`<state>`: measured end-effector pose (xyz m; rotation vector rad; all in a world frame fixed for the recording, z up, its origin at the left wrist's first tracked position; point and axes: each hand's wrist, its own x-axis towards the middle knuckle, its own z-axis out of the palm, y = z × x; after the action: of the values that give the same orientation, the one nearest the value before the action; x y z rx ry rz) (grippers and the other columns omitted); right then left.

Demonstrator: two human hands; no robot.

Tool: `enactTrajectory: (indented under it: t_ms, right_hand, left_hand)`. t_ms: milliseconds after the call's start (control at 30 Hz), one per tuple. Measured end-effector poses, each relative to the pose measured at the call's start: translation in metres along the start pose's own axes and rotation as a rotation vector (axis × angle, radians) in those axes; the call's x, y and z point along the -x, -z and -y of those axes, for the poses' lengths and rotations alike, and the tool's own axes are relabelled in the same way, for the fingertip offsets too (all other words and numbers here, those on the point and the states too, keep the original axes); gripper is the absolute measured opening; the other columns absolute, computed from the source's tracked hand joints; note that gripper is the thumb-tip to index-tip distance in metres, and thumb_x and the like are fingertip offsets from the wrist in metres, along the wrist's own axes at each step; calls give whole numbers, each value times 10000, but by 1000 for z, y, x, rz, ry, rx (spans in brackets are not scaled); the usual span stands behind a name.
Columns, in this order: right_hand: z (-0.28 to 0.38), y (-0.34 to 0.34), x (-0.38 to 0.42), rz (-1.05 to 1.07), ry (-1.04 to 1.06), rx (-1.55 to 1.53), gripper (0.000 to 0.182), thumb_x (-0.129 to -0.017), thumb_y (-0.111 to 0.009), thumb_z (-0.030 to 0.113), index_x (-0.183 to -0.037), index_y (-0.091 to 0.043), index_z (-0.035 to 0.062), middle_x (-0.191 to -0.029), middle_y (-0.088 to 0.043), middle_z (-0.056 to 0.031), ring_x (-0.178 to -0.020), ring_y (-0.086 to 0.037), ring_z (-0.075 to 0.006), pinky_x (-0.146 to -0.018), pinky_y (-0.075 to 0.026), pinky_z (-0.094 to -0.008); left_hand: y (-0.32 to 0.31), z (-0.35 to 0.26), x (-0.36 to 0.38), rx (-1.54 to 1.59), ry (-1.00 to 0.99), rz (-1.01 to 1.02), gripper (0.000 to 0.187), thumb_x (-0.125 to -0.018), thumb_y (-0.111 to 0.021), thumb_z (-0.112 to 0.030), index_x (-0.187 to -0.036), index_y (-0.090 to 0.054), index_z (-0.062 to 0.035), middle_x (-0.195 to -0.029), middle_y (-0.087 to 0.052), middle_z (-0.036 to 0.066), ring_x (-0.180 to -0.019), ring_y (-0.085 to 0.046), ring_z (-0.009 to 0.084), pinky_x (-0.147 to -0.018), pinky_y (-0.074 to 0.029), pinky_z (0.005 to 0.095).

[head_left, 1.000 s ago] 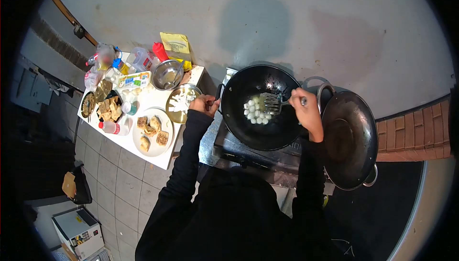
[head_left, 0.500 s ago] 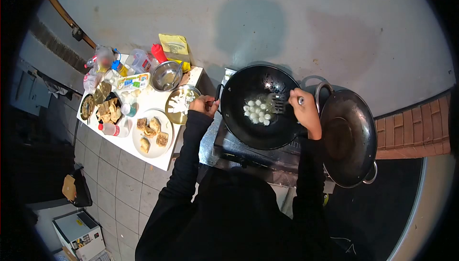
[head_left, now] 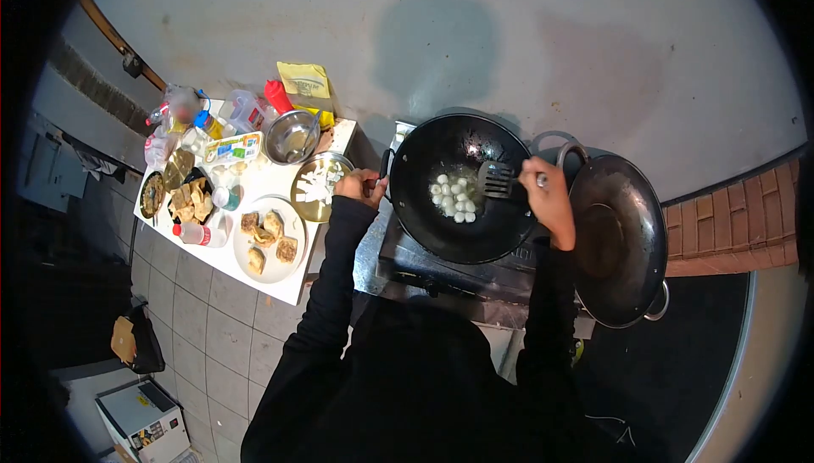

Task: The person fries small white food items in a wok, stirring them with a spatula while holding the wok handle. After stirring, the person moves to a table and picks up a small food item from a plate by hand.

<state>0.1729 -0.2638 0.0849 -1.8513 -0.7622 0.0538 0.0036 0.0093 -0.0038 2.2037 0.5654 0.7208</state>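
Note:
A black wok (head_left: 432,238) sits on the stove, and several small white balls (head_left: 454,198) lie in oil at its bottom. My left hand (head_left: 362,186) is closed round the wok's left side handle. In my right hand (head_left: 549,200) is a slotted spatula (head_left: 496,180), gripped by its handle. The spatula's slotted head is inside the wok, just right of the white balls and apart from most of them. Its handle is mostly hidden by my fingers.
A second wok (head_left: 619,242) stands tilted to the right. On the white table (head_left: 280,289) at left are a plate of fried pieces (head_left: 273,242), a bowl of white strips (head_left: 318,187), a steel bowl (head_left: 292,136) and a red-capped bottle (head_left: 197,234). The wall (head_left: 551,39) rises behind the stove (head_left: 424,276).
The spatula has lifted slightly up and away from the white balls, its head turned flatter. My right hand has shifted a little right. My left hand keeps its hold.

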Motion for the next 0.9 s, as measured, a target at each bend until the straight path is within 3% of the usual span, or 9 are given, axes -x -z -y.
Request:
enactTrajectory:
  t_ms: [67, 200, 333, 467, 600, 733, 800, 867, 900]
  right_hand:
    - [-4, -4, -3, 135, 26, 117, 311, -945, -502, 110, -666, -436, -9, -566, -393, 15, -559, -330, -65, -501, -281, -281]
    - [9, 13, 1, 41, -46, -12, 284, -921, -516, 89, -688, -404, -28, -569, -351, -52, -568, -309, -89, -509, -284, -289]
    - [-2, -6, -1, 88, 16, 104, 307, -937, -506, 108, -667, -424, -13, -563, -357, 4, -567, -322, -63, -510, -274, -269]
    - [17, 8, 2, 25, -76, -54, 323, -932, -514, 115, -663, -396, -20, -563, -316, -24, -555, -297, -79, -493, -261, -295]
    - [-9, -10, -6, 15, 77, 148, 341, -948, -505, 140, -650, -430, -10, -557, -353, -2, -546, -301, -64, -490, -264, -280]
    - [9, 5, 1, -28, -57, -48, 302, -931, -521, 122, -684, -446, -35, -559, -330, -56, -548, -298, -95, -496, -278, -301]
    - [2, 7, 1, -8, -82, 44, 292, -931, -521, 117, -692, -454, -36, -565, -348, -61, -556, -316, -94, -504, -284, -291]
    - [-14, -6, 1, 10, 75, 80, 314, -948, -501, 124, -674, -457, -22, -566, -364, -18, -562, -316, -72, -508, -274, -271]
    - [-6, -5, 0, 71, 10, 66, 316, -950, -499, 124, -672, -450, -18, -573, -369, -27, -562, -326, -74, -513, -277, -266]
  left_hand:
    - [1, -3, 1, -1, 16, 11, 242, -758, -755, -209, -835, -658, 0, -629, -611, 81, -544, -595, 176, -539, -478, 300]
    - [1, 0, -1, 0, 21, 25, 238, -755, -757, -210, -830, -659, -6, -633, -612, 84, -545, -596, 181, -540, -477, 304]
    - [1, -5, 0, 11, 57, 11, 236, -756, -755, -212, -826, -660, -8, -633, -612, 87, -549, -599, 184, -547, -481, 306]
    - [4, -5, 0, -13, 56, 39, 245, -758, -754, -219, -829, -659, -5, -637, -616, 87, -563, -609, 187, -558, -486, 305]
    - [1, -2, -1, -11, 26, 8, 253, -757, -755, -226, -834, -658, -5, -640, -617, 89, -566, -609, 192, -560, -486, 307]
    - [3, -3, 0, -2, 80, 43, 252, -759, -753, -225, -832, -657, -4, -640, -617, 89, -560, -605, 189, -558, -485, 308]
    - [2, -2, 0, -22, 22, 25, 245, -766, -749, -219, -829, -654, -2, -640, -620, 84, -556, -601, 180, -554, -481, 304]
    - [2, -4, 0, -10, 40, 18, 243, -768, -749, -217, -830, -654, -2, -641, -622, 82, -557, -601, 174, -553, -481, 301]
    - [1, -6, 0, 3, 56, 11, 240, -770, -749, -215, -830, -654, -2, -643, -625, 81, -558, -601, 169, -552, -481, 298]
